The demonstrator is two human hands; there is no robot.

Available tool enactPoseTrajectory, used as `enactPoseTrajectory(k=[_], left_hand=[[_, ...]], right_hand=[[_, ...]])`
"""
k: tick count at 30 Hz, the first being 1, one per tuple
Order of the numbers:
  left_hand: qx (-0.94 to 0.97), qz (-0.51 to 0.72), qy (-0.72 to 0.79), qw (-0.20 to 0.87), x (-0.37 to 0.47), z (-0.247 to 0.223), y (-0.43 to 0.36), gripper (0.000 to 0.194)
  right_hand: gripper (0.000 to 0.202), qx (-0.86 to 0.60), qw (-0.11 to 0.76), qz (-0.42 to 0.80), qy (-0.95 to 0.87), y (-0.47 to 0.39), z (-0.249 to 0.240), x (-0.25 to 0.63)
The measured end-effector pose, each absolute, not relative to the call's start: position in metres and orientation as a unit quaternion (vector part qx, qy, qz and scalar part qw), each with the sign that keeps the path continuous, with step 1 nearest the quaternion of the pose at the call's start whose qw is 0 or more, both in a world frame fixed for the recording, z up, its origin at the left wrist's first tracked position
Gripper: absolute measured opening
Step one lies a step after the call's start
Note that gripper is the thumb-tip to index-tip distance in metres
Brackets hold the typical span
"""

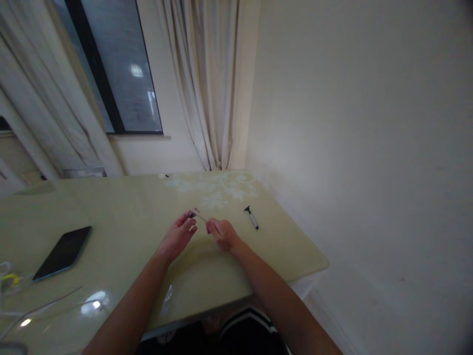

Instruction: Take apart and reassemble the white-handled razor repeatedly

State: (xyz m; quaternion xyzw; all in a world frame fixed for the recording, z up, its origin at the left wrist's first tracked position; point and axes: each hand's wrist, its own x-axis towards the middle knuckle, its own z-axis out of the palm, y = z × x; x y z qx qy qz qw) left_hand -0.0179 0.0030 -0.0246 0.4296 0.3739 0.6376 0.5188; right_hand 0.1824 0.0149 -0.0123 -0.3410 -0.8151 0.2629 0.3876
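A slim pale stick slants between my hands above the table, with a small dark piece at its far left end. My right hand is closed round the near end of this stick. The fingers of my left hand are bent about the dark piece and appear to pinch it. What kind of tool the stick is, I cannot make out. To the right of my hands lies a razor with a grey and black handle, its dark head pointing away from me.
The glossy yellowish table meets the wall on the right. A dark tablet and white cables lie on the left. Clear plastic is near the front edge. Curtains and a window stand behind.
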Motion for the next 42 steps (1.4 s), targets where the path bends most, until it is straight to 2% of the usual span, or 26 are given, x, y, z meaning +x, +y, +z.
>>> enactPoseTrajectory(k=[7,9,15,18,23,30,39,42], left_hand=[[0.406,0.646,0.355,0.541,-0.017,-0.020,0.002,0.054],[0.415,0.645,0.359,0.532,-0.017,-0.018,0.001,0.056],[0.492,0.620,0.409,0.454,-0.011,-0.010,-0.003,0.054],[0.541,0.596,0.447,0.390,-0.003,-0.007,-0.005,0.049],[0.584,0.587,0.476,0.296,0.008,-0.009,-0.009,0.043],[0.631,0.562,0.474,0.249,0.006,-0.011,-0.011,0.051],[0.632,0.583,0.473,0.191,0.011,-0.015,-0.012,0.040],[0.632,0.588,0.465,0.198,0.013,-0.015,-0.014,0.042]], right_hand=[[0.041,-0.370,0.343,0.205,-0.839,0.014,-0.015,0.179],[0.042,-0.374,0.353,0.207,-0.833,0.015,-0.018,0.179],[0.054,-0.356,0.469,0.346,-0.730,0.021,-0.022,0.178],[0.049,-0.364,0.497,0.394,-0.682,0.025,-0.023,0.174],[0.032,-0.376,0.510,0.408,-0.658,0.028,-0.024,0.172],[0.034,-0.366,0.497,0.471,-0.630,0.030,-0.024,0.173],[0.032,-0.369,0.490,0.521,-0.594,0.034,-0.028,0.170],[0.029,-0.370,0.494,0.530,-0.582,0.034,-0.028,0.170]])
